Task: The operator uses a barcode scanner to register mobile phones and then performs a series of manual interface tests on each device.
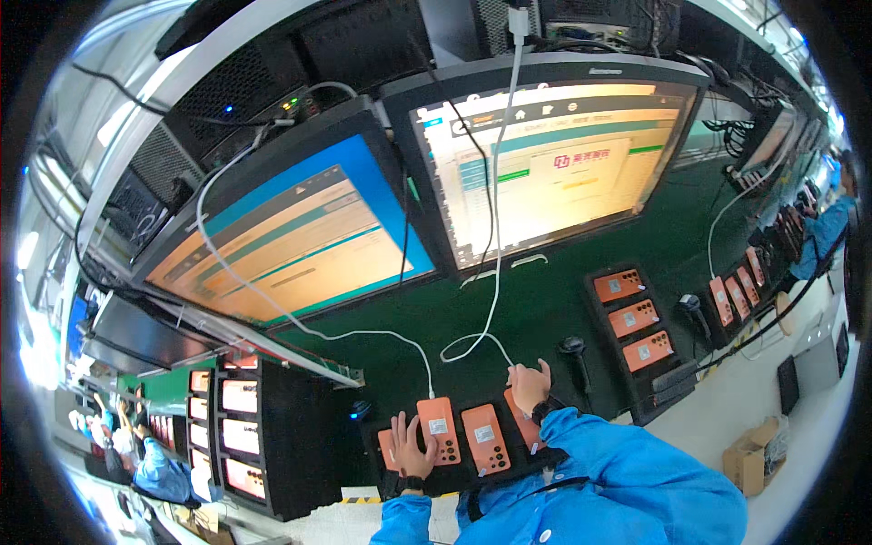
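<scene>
Several salmon-coloured phones lie back up in a black tray in front of me. My left hand point(411, 447) rests with spread fingers over the leftmost phone point(387, 442), partly covering it. Beside it, a phone point(440, 423) has a white cable point(431, 377) plugged into its top end. The phone point(485, 439) to its right has no cable. My right hand point(529, 389) is at the top end of the rightmost phone point(522, 422), its fingers closed around the end of a second white cable point(495, 338). The plug itself is hidden by those fingers.
Two monitors point(554, 168) stand behind the tray. A black handheld scanner point(574, 354) sits right of my hand, and another phone tray point(610, 320) lies beyond it. At left is a black rack of phones point(286, 445). A cardboard box point(749, 461) is on the floor. Other people work on both sides.
</scene>
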The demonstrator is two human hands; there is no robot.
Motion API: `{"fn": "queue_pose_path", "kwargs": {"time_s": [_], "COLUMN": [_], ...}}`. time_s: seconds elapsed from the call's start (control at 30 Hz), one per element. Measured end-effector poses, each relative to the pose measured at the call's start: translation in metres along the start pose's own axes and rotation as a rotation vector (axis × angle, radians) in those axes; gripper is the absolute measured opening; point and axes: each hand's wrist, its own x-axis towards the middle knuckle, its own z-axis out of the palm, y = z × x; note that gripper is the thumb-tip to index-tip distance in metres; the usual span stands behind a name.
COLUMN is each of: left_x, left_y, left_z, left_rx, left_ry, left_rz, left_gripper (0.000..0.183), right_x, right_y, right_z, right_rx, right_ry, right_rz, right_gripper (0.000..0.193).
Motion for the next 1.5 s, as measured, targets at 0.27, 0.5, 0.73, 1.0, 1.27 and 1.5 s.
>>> {"fn": "queue_pose_path", "kwargs": {"time_s": [0.27,0.5,0.73,1.0,1.27,1.5], "left_x": [-0.005,-0.005,0.005,0.002,0.005,0.001], "left_y": [-0.006,-0.007,-0.001,-0.009,-0.011,-0.015], "left_z": [-0.001,-0.003,-0.004,-0.008,-0.009,-0.013], "left_rx": [0.001,0.035,0.004,0.006,-0.074,-0.093], "left_ry": [-0.011,0.0,-0.016,-0.021,-0.012,-0.029], "left_rz": [-0.04,-0.025,0.0,-0.023,-0.019,-0.003], "left_gripper": [0.054,0.053,0.054,0.057,0.056,0.058], "right_x": [-0.04,-0.018,0.011,-0.088,-0.155,-0.151], "right_y": [0.002,0.106,0.168,-0.055,-0.082,-0.091], "right_z": [-0.06,-0.057,-0.048,-0.135,-0.076,-0.08], "right_rx": [-0.185,-0.056,0.648,0.937,1.018,1.082], "right_ry": [0.172,0.611,-0.019,-0.346,-0.483,-0.449], "right_rz": [-0.407,0.089,0.492,0.51,0.75,0.692], "right_gripper": [0.018,0.023,0.036,0.034,0.048,0.04]}}
